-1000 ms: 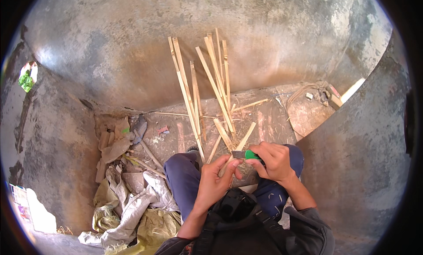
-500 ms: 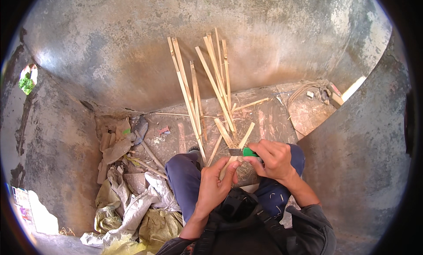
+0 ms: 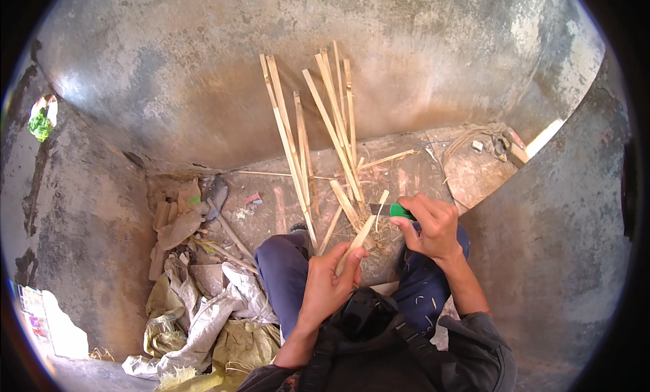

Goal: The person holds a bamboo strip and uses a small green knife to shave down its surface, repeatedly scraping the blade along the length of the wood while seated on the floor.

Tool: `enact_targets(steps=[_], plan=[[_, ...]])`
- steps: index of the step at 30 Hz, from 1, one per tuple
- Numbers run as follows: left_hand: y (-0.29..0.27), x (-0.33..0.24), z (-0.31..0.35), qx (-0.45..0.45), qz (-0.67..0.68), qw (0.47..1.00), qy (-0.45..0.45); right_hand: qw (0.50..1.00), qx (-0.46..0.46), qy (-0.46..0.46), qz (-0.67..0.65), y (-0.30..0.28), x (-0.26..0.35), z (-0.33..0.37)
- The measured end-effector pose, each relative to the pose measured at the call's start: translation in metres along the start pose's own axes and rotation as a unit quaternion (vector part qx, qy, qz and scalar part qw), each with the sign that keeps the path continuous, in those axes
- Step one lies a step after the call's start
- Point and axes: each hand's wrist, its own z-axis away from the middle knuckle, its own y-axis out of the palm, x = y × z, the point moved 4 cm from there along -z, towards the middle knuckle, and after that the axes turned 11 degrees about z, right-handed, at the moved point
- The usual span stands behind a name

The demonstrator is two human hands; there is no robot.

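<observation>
My left hand (image 3: pixel 328 285) is closed around a short, pale strip of bamboo (image 3: pixel 362 236), which points up and away to the right. In my right hand (image 3: pixel 434 228) is a knife (image 3: pixel 400 210) with a green handle, its dark blade pointing left just past the strip's far end. A thin pale sliver (image 3: pixel 383 199) stands by the blade; whether it is still joined to the strip I cannot tell. Beyond my hands another short piece of bamboo (image 3: pixel 345 200) leans over a heap of shavings (image 3: pixel 369 237).
Long bamboo strips (image 3: pixel 284 131) lean in two groups against the curved grey wall (image 3: pixel 420 67). Crumpled sacks (image 3: pixel 203 317) and broken debris (image 3: pixel 179 223) lie to the left. Coiled wire or cord (image 3: pixel 467 138) is at the far right. Walls close in on both sides.
My right hand has moved the knife outward, away from my left hand, toward the strip's far end. The sliver by the blade now looks thinner. My left hand has barely moved.
</observation>
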Motion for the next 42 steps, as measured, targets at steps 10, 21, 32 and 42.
enact_targets(steps=[10,21,32,42], plan=[[-0.004,0.001,0.004,-0.002,0.012,1.0,-0.009,1.0,-0.013,0.006,-0.004,-0.003,0.001,-0.006],[-0.019,0.019,0.027,0.036,0.066,0.995,-0.062,0.948,-0.076,0.308,-0.013,-0.022,-0.101,0.001],[-0.007,0.006,0.004,0.029,0.054,0.998,-0.007,0.993,0.02,-0.023,-0.112,0.02,0.028,0.022],[-0.008,0.005,-0.001,0.097,0.01,0.995,-0.004,0.991,0.045,-0.048,-0.116,0.019,0.042,0.028]])
